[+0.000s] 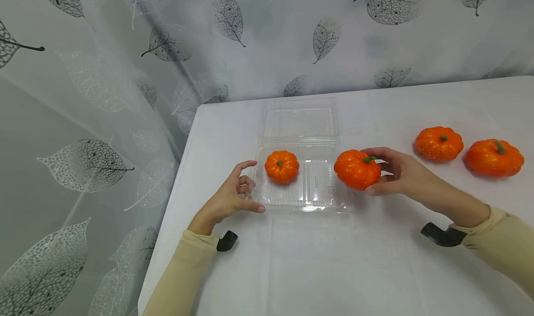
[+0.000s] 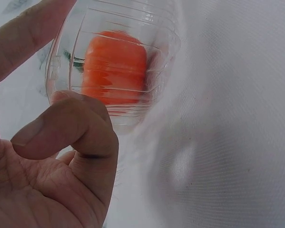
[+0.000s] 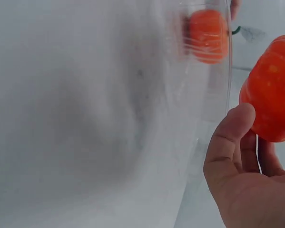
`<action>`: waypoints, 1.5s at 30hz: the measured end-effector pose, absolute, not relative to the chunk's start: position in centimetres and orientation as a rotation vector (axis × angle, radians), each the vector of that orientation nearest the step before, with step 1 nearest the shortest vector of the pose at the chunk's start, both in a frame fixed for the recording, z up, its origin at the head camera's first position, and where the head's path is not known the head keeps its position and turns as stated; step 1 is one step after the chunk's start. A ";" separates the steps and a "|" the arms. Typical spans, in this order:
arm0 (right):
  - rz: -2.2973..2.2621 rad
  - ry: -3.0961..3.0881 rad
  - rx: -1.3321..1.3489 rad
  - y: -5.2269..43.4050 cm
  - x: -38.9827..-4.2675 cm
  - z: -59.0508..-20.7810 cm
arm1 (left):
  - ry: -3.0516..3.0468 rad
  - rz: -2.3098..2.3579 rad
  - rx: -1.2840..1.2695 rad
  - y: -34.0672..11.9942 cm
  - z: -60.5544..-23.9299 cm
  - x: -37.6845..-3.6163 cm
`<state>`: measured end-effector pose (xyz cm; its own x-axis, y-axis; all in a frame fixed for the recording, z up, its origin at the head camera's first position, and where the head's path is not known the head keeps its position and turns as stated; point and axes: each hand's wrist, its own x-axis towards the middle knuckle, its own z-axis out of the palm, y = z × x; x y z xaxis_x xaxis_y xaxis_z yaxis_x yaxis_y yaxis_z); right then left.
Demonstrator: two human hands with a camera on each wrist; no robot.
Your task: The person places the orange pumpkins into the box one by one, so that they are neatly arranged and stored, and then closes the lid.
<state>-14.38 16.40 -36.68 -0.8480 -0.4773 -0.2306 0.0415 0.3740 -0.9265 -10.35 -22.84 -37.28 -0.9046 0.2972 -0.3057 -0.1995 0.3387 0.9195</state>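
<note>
In the head view, my right hand [image 1: 390, 172] holds an orange mini pumpkin [image 1: 354, 170] with a green stem over the right side of a clear plastic container [image 1: 317, 200]. The right wrist view shows the thumb and fingers on the held pumpkin [image 3: 273, 90]. A second pumpkin [image 1: 282, 167] sits inside the container's left part, seen through the ribbed wall in the left wrist view. My left hand [image 1: 231, 193] is at the container's left edge, index finger and thumb spread apart, fingers at the wall [image 2: 68, 61].
The container's lid [image 1: 300, 119] lies folded back toward the far table edge. Two more pumpkins, one rounder [image 1: 439, 143] and one wider [image 1: 494, 158], rest at the right on the white tablecloth [image 1: 308, 265]. A leaf-patterned curtain [image 1: 267, 38] hangs behind and to the left.
</note>
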 end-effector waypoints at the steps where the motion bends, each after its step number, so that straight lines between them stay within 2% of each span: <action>1: -1.501 2.164 -0.377 16.1 -14.5 -36.6 | 2.186 1.593 0.085 -22.8 -37.3 -10.3; 18: -1.651 2.161 -0.342 12.3 -15.7 -35.8 | 2.176 1.599 0.075 -22.9 -37.2 -10.4; 34: -1.456 2.536 -0.668 10.8 -16.1 -37.6 | 2.180 1.599 0.088 -23.0 -37.3 -10.3; 45: -1.183 2.713 -0.694 10.2 -16.1 -38.3 | 2.179 1.608 0.120 -23.0 -37.1 -10.2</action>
<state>-16.15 10.17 -38.28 -0.8910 -0.4457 0.0867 -0.3669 0.5943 -0.7157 -10.22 -22.97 -37.08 -0.9047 0.3160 -0.2858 -0.1800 0.3247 0.9285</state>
